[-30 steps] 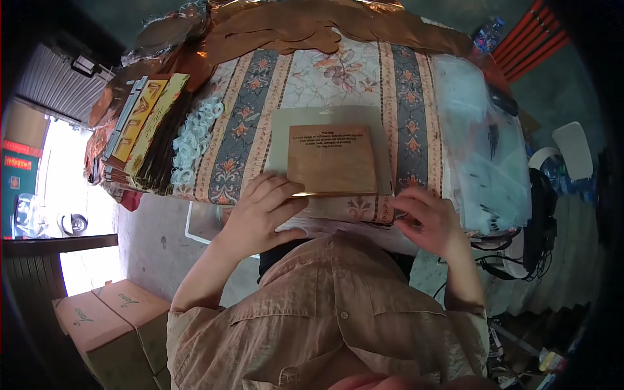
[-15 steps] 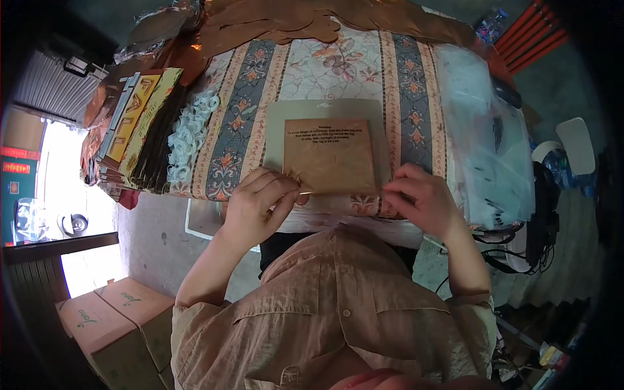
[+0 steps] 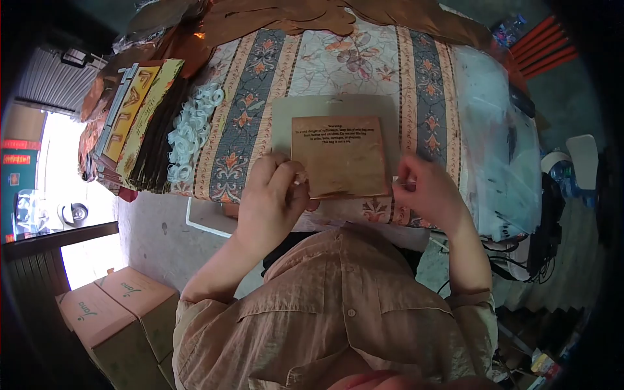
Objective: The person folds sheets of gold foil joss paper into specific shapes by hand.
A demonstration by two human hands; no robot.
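Note:
A flat brown packet in a clear plastic bag (image 3: 338, 162), printed with a black suffocation warning, lies on a grey-beige card (image 3: 281, 133) with a hang hole at its top. My left hand (image 3: 270, 198) is closed at the packet's lower left edge, its fingertips pinching a bit of the shiny plastic. Off the packet's lower right corner, my right hand (image 3: 432, 195) has its fingers curled together, slightly apart from the bag. A small pale spot shows at those fingertips, too small to make out.
White plastic rings (image 3: 195, 130) are heaped left of the card, beside a stack of printed yellow cards (image 3: 140, 117). Clear plastic bags (image 3: 491, 143) cover the table's right side. Brown sheets (image 3: 286, 16) lie along the far edge. Cardboard boxes (image 3: 117, 302) stand on the floor at left.
My left hand has turned and its fingers have curled in more at the packet's edge. My right hand's fingers have closed together. The packet appears slightly right in view, with the table.

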